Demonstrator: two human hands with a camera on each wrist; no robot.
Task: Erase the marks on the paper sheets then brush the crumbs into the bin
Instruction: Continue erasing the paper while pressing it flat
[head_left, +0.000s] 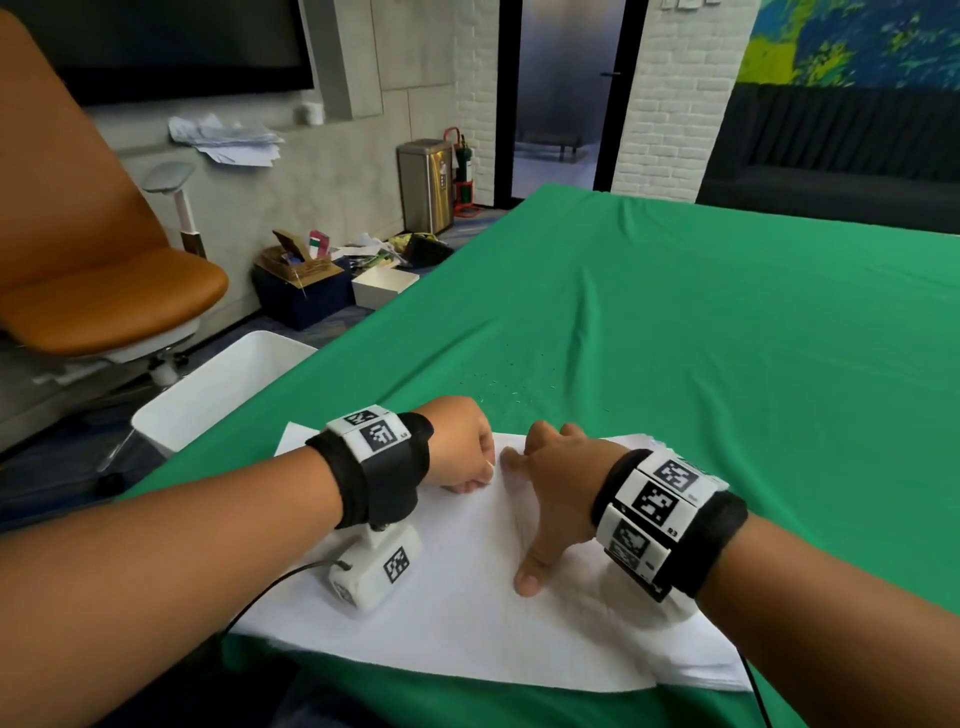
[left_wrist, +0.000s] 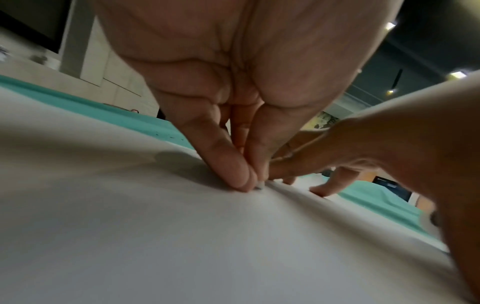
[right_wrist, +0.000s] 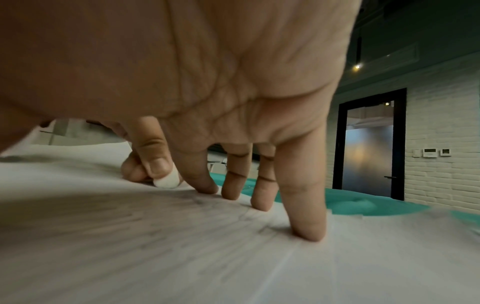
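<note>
**Eraser pinched, sheet pinned**

Farthest left of the grip, beside the table edge and lower than it, the white bin (head_left: 223, 389) waits with its mouth up — placed, I judge, so crumbs can be swept straight off the green cloth (head_left: 727, 322) and drop in.

The left hand (head_left: 460, 441) is clenched in a pinch on the eraser (right_wrist: 167, 181): a small white stub, its tip poking out below the thumb and fingertips and touching the paper (head_left: 467, 597). In the left wrist view the pinching fingers (left_wrist: 228, 164) converge to a point right on the sheet, which suits pressing hard on a small spot; the stub itself is barely visible there. Faint grey marks show on the sheet just right of the tip in the right wrist view, so erasing looks unfinished.

Just right of the grip, nearly touching it, the right hand (head_left: 558, 493) lies open and grasps nothing, fingers (right_wrist: 306, 216) spread with tips pressed down and thumb stretched back toward the person. That spread likely pins the stack so rubbing cannot crumple or drag it.

Beyond the grip, on bare cloth past the paper's far edge, lie scattered crumbs (head_left: 498, 387) — not yet brushed away.
</note>
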